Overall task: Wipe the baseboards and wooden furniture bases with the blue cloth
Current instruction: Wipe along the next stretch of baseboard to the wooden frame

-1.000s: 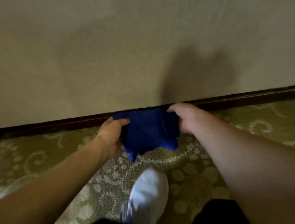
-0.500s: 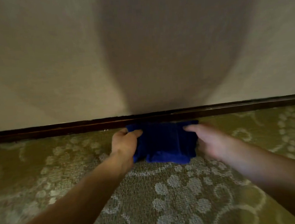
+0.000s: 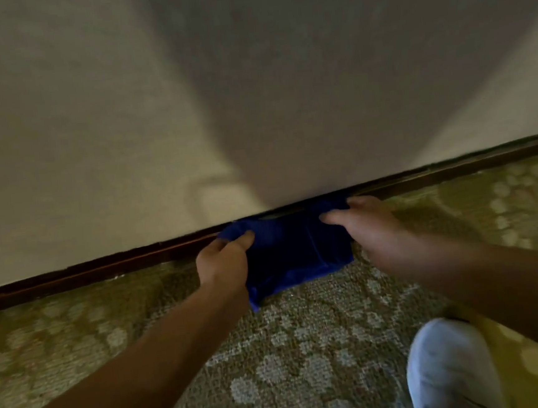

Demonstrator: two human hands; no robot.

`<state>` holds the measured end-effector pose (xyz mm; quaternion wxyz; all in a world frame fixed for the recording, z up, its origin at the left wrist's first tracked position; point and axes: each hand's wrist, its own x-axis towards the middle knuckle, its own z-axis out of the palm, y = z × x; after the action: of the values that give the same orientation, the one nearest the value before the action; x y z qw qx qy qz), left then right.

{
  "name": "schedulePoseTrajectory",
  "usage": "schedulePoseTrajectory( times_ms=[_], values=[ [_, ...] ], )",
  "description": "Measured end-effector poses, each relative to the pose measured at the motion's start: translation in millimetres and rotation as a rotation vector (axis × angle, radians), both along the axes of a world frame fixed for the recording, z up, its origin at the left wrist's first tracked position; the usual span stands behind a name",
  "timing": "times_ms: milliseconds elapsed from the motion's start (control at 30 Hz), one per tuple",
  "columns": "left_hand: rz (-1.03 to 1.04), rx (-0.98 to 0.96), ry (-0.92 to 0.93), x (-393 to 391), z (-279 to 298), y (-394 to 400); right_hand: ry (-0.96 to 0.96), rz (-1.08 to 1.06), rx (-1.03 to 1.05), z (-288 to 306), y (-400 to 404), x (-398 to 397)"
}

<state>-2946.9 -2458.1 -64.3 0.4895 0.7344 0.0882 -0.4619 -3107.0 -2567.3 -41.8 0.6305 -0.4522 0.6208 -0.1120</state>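
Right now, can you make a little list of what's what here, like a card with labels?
cloth: blue cloth, bunched, top edge against the baseboard
baseboard: dark wood baseboard along the bottom of the wall
left hand: left hand grips the cloth's left end
right hand: right hand holds the cloth's right end
wall: plain beige wall with a shadow on it
floor: green patterned carpet
shoe: white shoe at bottom right

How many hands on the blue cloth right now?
2. The left hand grips the blue cloth at its left edge; the right hand holds its right edge, against the baseboard.
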Motion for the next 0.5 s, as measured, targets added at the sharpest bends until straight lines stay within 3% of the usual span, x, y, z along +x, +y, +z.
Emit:
schedulePoseTrajectory(
  times_ms=[233,400,500],
  values=[
    [0.045,-0.046,0.090,-16,13,-4,-0.035,-0.120,-0.163,-7,2,-11],
    [0.079,0.000,0.075,3,19,0,-0.104,-0.051,-0.151,-11,25,28],
    [0.066,0.053,0.152,-4,12,-14,-0.062,-0.184,-0.184,-11,13,10]
  ],
)
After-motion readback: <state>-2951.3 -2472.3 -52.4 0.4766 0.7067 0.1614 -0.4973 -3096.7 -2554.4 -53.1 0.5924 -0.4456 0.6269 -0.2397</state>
